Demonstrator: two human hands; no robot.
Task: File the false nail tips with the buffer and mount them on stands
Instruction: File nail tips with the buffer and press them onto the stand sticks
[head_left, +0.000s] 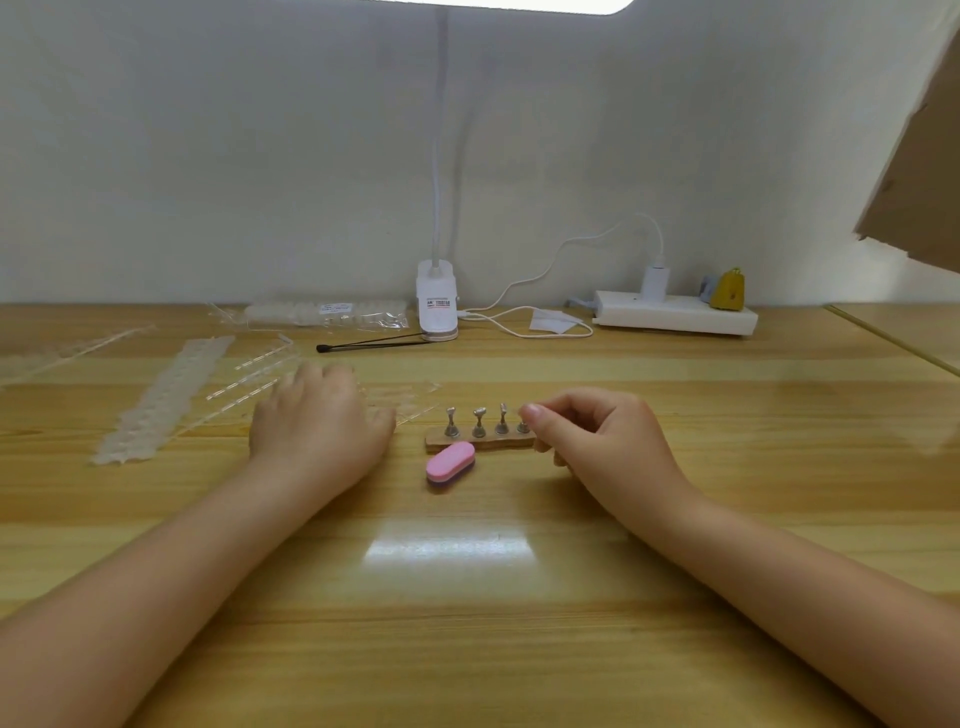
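Note:
A wooden base (483, 443) carries a row of small metal stands (478, 422) in the middle of the table. A pink buffer (450, 461) lies just in front of its left end. My right hand (602, 436) hovers at the rightmost stand, thumb and forefinger pinched together over its top; a nail tip between them cannot be made out. My left hand (317, 415) rests palm down on clear plastic strips of nail tips (400, 402) left of the stands.
A long strip of clear nail tips (166, 400) and loose plastic runners lie at the left. At the back stand a bagged pack of tips (322, 313), a clip lamp (437, 301), a black tool (369, 344), a white power strip (675, 314) with cables.

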